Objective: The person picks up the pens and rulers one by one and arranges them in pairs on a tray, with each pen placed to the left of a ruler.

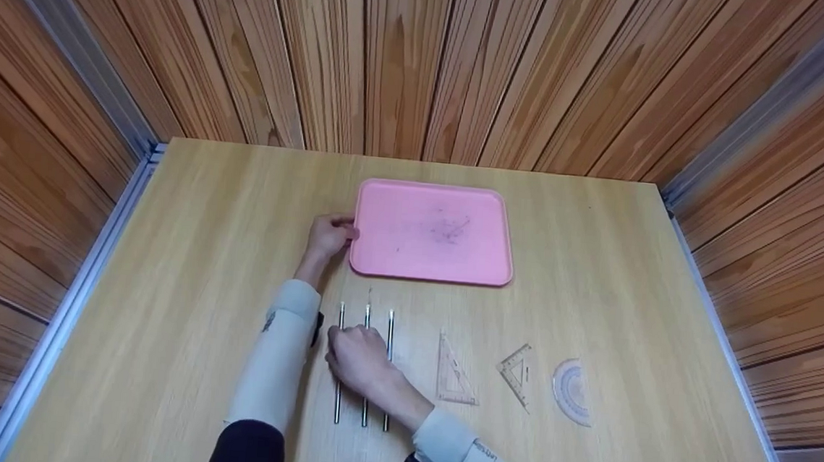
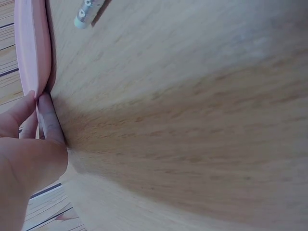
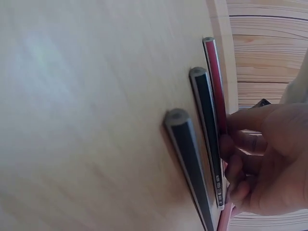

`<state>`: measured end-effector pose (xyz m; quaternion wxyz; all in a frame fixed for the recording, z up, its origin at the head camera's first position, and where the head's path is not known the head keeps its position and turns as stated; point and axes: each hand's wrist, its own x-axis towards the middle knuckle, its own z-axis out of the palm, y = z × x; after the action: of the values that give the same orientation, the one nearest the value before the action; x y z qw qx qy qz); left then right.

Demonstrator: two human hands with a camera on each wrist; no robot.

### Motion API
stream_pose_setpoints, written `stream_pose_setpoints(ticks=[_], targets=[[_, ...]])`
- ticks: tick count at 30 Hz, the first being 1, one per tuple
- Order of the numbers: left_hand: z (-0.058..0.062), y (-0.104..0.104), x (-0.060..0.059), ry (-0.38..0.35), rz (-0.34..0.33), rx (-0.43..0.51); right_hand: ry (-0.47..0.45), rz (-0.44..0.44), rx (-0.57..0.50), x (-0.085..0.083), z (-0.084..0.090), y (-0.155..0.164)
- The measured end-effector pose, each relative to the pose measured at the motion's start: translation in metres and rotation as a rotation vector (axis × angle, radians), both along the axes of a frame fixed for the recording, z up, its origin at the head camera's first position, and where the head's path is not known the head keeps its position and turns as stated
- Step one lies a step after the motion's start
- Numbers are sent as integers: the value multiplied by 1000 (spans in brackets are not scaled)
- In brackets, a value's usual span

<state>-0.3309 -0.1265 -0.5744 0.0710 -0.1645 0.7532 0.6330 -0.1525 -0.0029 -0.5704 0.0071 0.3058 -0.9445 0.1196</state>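
Observation:
My left hand (image 1: 330,236) grips the left rim of a pink tray (image 1: 417,260), thumb on top and fingers at the underside in the left wrist view. Three pencils stand out below the tray, lying side by side on the table. My right hand (image 1: 359,358) reaches over them and pinches the leftmost one, a red-and-black pencil (image 3: 215,77), with thumb and curled fingers. Beside it lie a dark middle pencil (image 3: 203,101) and a dark right pencil (image 3: 185,154). The right hand covers the pencils' middles in the head view.
To the right of the pencils lie a long clear set square (image 1: 448,386), a smaller set square (image 1: 516,372) and a clear protractor (image 1: 570,390). Wood-plank walls (image 1: 395,63) enclose the wooden table (image 1: 160,300) at the back and both sides.

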Motion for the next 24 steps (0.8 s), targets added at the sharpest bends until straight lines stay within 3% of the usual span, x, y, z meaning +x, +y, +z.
stream_pose_setpoints(ticks=[10, 24], targets=[[-1, -1, 0, 3, -11, -6, -213, -23, -76, -7, 1, -1], [1, 0, 0, 3, -3, 2, -256, -40, -135, -9, 2, 3]])
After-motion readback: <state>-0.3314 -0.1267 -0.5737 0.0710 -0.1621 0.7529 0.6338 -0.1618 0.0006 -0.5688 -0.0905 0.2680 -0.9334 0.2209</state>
